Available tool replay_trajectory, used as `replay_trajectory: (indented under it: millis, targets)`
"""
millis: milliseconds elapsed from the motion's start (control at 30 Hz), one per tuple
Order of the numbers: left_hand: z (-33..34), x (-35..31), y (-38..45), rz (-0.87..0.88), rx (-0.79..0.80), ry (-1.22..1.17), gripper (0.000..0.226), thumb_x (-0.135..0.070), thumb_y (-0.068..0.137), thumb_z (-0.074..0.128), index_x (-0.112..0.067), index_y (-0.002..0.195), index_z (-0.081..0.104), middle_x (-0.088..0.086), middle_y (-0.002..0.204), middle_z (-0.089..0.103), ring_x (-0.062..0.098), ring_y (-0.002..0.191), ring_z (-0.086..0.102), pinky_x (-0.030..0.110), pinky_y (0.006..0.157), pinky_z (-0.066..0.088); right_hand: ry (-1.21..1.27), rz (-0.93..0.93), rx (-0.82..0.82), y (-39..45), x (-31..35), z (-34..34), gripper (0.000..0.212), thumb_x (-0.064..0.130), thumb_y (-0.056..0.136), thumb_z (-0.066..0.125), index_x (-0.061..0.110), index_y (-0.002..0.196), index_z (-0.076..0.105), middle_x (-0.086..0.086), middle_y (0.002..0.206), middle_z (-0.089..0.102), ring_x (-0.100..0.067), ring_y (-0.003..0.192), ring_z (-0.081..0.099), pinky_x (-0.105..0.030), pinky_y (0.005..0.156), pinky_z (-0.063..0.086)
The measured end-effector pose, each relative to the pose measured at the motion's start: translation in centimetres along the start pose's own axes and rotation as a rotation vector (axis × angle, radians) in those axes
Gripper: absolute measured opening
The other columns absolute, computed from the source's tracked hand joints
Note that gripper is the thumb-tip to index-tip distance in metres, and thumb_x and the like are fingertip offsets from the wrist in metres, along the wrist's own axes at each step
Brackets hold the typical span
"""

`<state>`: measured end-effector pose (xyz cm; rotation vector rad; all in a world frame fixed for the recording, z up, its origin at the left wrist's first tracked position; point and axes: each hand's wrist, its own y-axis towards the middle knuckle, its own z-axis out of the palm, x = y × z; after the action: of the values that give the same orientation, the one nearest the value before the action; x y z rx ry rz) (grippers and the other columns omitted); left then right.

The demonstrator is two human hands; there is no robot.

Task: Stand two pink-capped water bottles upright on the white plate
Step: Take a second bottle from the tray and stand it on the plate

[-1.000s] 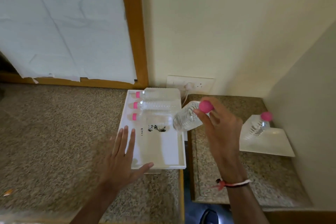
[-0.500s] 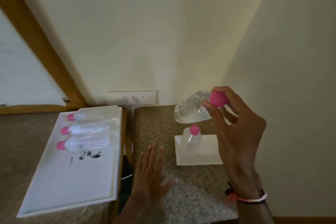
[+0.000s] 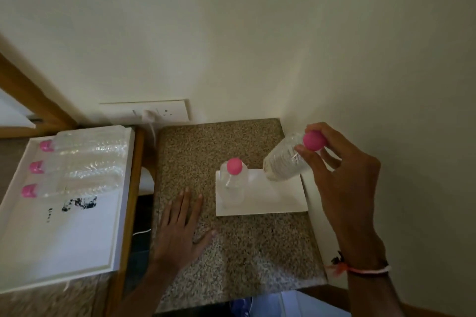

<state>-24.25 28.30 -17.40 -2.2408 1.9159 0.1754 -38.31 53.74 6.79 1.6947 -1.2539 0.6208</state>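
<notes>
Five bottles, one plate, one tray, two hands

We count five pink-capped bottles: three lying on the white tray [image 3: 85,252], at [image 3: 90,143], [image 3: 82,166] and [image 3: 74,188]; one upright bottle [image 3: 235,183] on the single white plate [image 3: 273,201]; and one tilted bottle [image 3: 286,161]. We see two hands, left hand [image 3: 180,234] and right hand [image 3: 345,188].
</notes>
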Motion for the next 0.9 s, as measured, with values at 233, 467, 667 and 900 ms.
replay_trajectory:
  millis: [233,467,667,900]
  targets:
    - [0.2,-0.1,-0.1,0.007,0.024,0.030,0.091,-0.077,0.089,0.032,-0.022,0.158,0.011,0.013,0.169,0.007,0.027,0.157,0.003,0.052,0.126,0.013,-0.110,0.128,0.162,-1.8,-5.0,1.1,0.038,0.022,0.083,0.077,0.019,0.119,0.069,0.000,0.111,0.075,-0.018,0.100,0.071,-0.042,0.092,0.059]
    - [-0.1,-0.2,0.0,0.009,0.024,0.043,0.090,-0.075,0.090,0.034,-0.021,0.158,0.011,0.013,0.169,0.008,0.026,0.157,0.002,0.054,0.126,0.016,-0.188,0.121,0.185,-2.0,-6.5,1.8,0.040,0.024,0.084,0.076,0.018,0.122,0.068,-0.002,0.112,0.076,-0.021,0.101,0.072,-0.043,0.092,0.059]
    - [-0.2,-0.3,-0.1,0.021,0.008,0.040,0.090,-0.075,0.090,0.035,-0.021,0.158,0.011,0.013,0.169,0.008,0.027,0.157,0.003,0.054,0.126,0.017,-0.200,0.103,0.166,-1.5,-6.8,2.0,0.039,0.021,0.084,0.077,0.016,0.122,0.068,-0.003,0.115,0.075,-0.023,0.104,0.071,-0.046,0.091,0.058]
    - [-1.5,-1.5,0.3,-0.001,-0.033,0.034,0.070,-0.051,0.094,0.035,-0.011,0.151,0.038,0.023,0.160,0.033,0.038,0.149,0.031,0.059,0.119,0.032,-0.270,0.009,0.077,-3.5,-6.1,0.9,0.070,0.038,0.070,0.085,0.016,0.130,0.056,-0.003,0.128,0.060,-0.013,0.115,0.053,-0.023,0.091,0.042]
